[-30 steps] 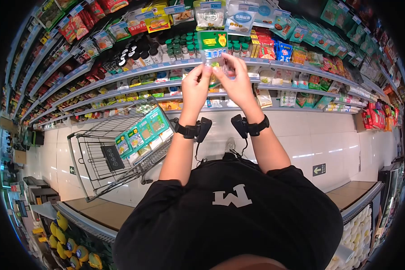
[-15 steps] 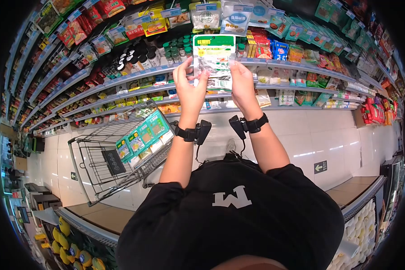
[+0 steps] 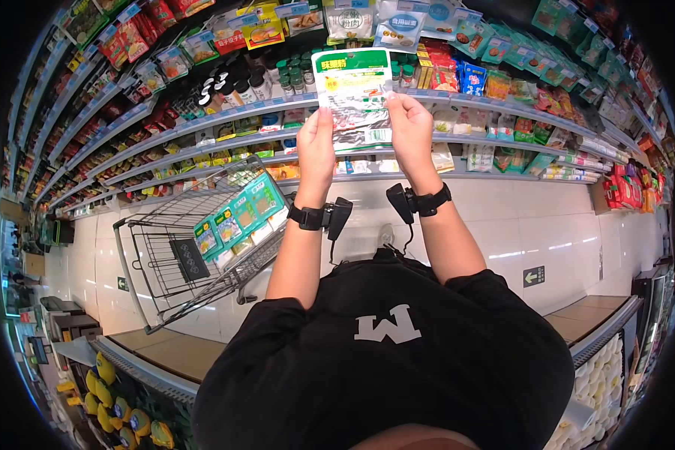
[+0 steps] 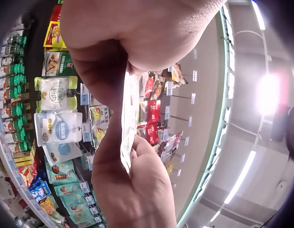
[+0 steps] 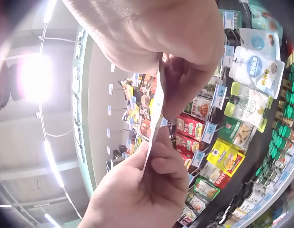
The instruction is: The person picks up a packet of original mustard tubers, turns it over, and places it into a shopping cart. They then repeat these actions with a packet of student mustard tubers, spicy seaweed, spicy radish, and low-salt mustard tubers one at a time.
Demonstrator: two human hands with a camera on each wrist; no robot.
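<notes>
While the flat packet (image 3: 352, 97) is pinched by its side edges between the left hand (image 3: 316, 150) and right hand (image 3: 410, 127) before the shelf (image 3: 202, 124), it could slip if either grip were loosened.

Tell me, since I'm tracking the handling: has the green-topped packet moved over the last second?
Yes. The packet has risen against the shelf rail and now faces the camera.

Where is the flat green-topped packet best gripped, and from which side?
By its two side edges, about mid-height, pinched from left and right, probably. The packet is thin, flat and upright, so only its edges give purchase; the left hand and right hand hold it that way, leaving the face readable.
</notes>
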